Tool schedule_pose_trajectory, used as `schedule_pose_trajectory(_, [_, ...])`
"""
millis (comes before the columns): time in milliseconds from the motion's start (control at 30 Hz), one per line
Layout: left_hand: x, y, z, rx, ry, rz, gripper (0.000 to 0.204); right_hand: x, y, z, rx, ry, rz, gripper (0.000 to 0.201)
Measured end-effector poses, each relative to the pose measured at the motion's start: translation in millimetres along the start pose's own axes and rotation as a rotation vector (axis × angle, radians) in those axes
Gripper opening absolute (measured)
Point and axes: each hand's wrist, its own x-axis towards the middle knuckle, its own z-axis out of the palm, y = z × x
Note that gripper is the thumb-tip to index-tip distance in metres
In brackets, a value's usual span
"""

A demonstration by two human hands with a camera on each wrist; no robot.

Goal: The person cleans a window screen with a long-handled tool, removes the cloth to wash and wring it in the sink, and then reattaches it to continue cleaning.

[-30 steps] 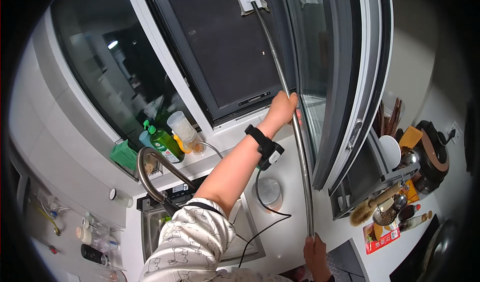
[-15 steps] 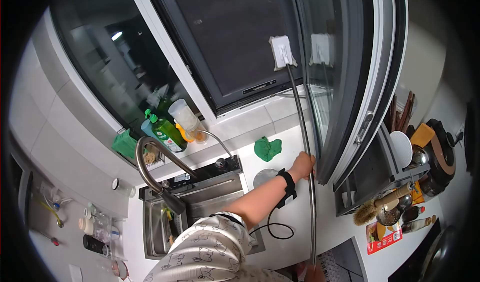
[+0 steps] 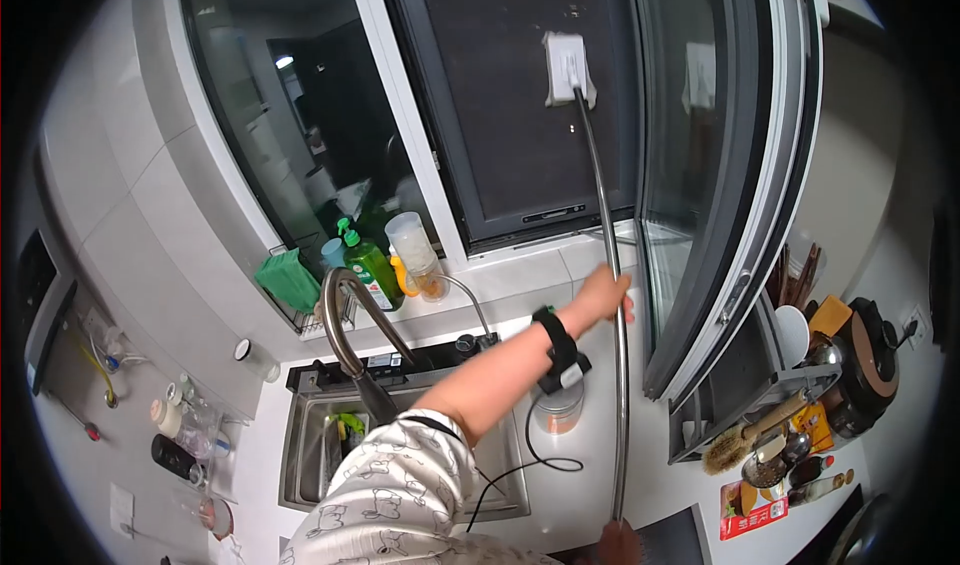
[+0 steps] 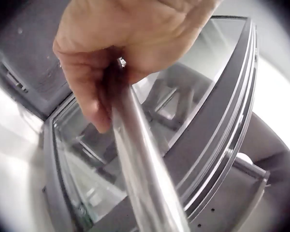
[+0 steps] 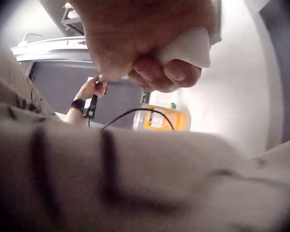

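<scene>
A flat mop with a long metal pole slants up to the window. Its white head, wrapped in a pale cloth, lies against the dark window screen. My left hand grips the pole partway along; the left wrist view shows the fingers curled round the shiny tube. Low in the head view, my right hand holds the pole's bottom end. In the right wrist view its fingers wrap round a white handle end.
An opened glass window sash stands just right of the pole. A curved faucet rises over the sink. Green soap bottle and clear jug stand on the sill. Under my left forearm is a round container.
The mop head slid down the screen from near its top, then partway back up. My left hand dropped and rose with the pole. The head view has also shifted.
</scene>
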Motion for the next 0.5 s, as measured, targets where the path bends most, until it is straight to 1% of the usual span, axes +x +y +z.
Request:
schedule_pose_trajectory(33, [-3,22,-7,0.045,0.071,0.099,0.030,9,-2,-1,-0.010,0.007,-0.006,0.032])
schedule_pose_trajectory(67, [-5,42,-15,0.093,0.141,0.197,0.031,22,-1,4,0.076,0.036,-0.107,0.035])
schedule_pose_trajectory(100, [-2,64,-29,0.117,0.171,0.275,0.031,29,-3,5,0.164,0.060,-0.203,0.037])
schedule_pose_trajectory(133, [1,86,-44,0.141,0.201,0.349,0.031,38,-38,-11,0.230,0.098,-0.152,0.032])
schedule_pose_trajectory(167, [0,107,-58,0.078,0.238,0.344,0.029,50,-80,-32,0.297,0.135,-0.102,0.034])
schedule_pose_trajectory(200, [-4,125,-71,0.016,0.276,0.337,0.028,60,-100,-47,0.297,0.134,-0.101,0.034])
schedule_pose_trajectory(267, [-14,143,-88,-0.097,0.347,0.354,0.027,69,-122,-63,0.249,0.084,-0.214,0.032])
schedule_pose_trajectory(300, [-14,140,-89,-0.105,0.317,0.341,0.026,67,-120,-62,0.247,0.084,-0.217,0.032])
schedule_pose_trajectory(333, [-19,132,-86,-0.052,0.269,0.329,0.031,63,-114,-57,0.216,0.102,-0.183,0.031])
schedule_pose_trajectory(367, [-8,112,-82,0.005,0.277,0.287,0.032,57,-106,-51,0.183,0.118,-0.152,0.030])
schedule_pose_trajectory(400, [-7,83,-74,0.134,0.292,0.350,0.034,52,-68,-35,0.091,0.174,-0.218,0.035])
schedule_pose_trajectory(433, [-18,61,-54,0.273,0.407,0.403,0.035,46,-29,-17,0.001,0.231,-0.284,0.044])
schedule_pose_trajectory(467, [-19,23,-38,0.113,0.331,0.268,0.036,28,-19,-15,-0.010,0.159,-0.135,0.047])
schedule_pose_trajectory(500, [-25,-13,-22,0.026,0.210,0.199,0.036,5,-19,-23,-0.024,0.085,0.017,0.049])
